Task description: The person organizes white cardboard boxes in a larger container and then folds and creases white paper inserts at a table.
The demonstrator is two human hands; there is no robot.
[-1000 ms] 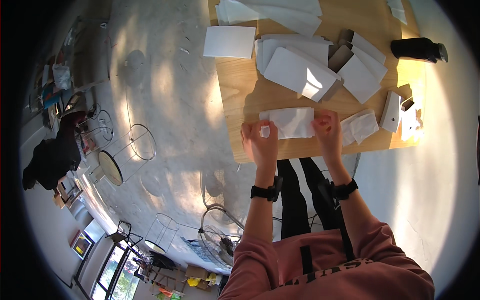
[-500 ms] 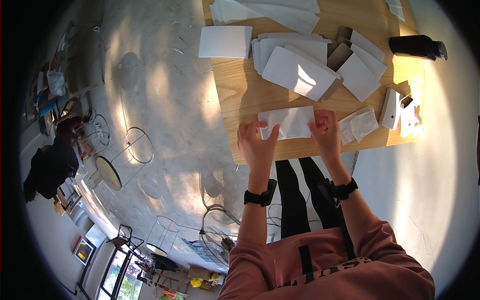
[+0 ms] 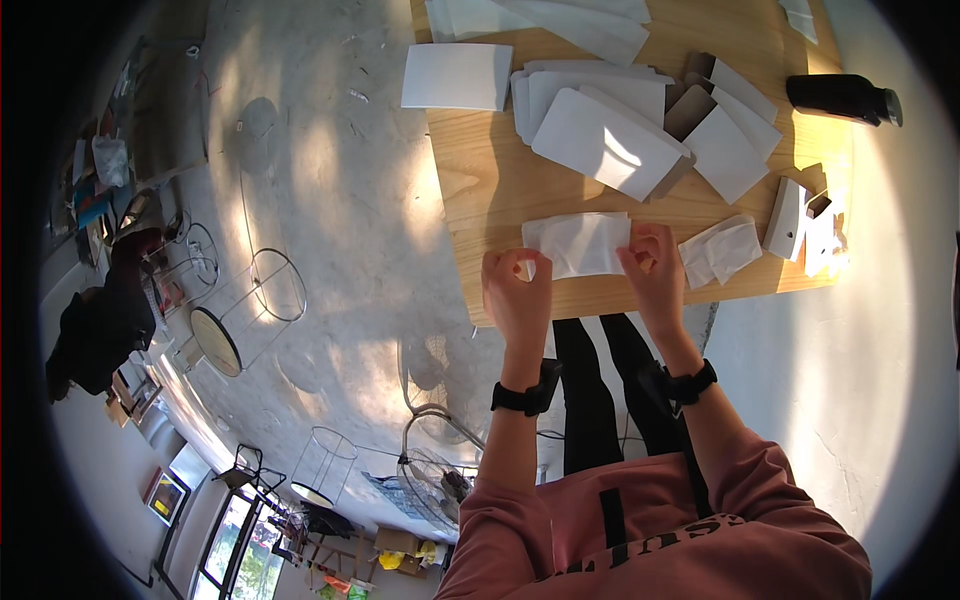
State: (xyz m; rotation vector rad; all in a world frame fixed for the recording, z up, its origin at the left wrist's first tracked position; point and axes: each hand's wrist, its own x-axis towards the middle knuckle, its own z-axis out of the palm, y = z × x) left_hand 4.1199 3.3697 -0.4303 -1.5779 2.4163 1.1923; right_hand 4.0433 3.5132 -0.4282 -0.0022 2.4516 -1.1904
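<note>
Now both hands, left (image 3: 517,290), right (image 3: 655,275), pinching thin white folded paper (image 3: 580,245), smooth wooden table (image 3: 480,190)

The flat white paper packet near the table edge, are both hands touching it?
Touching. In the head view the left hand pinches the left end of the flat white paper packet, and the right hand grips its right end, fingers overlapping the paper.

Sunlight dapples the grey concrete floor (image 3: 330,200) — round wire-frame stands (image 3: 275,285) sit left of the pale wooden table (image 3: 480,190), windows (image 3: 230,520) low down.
</note>
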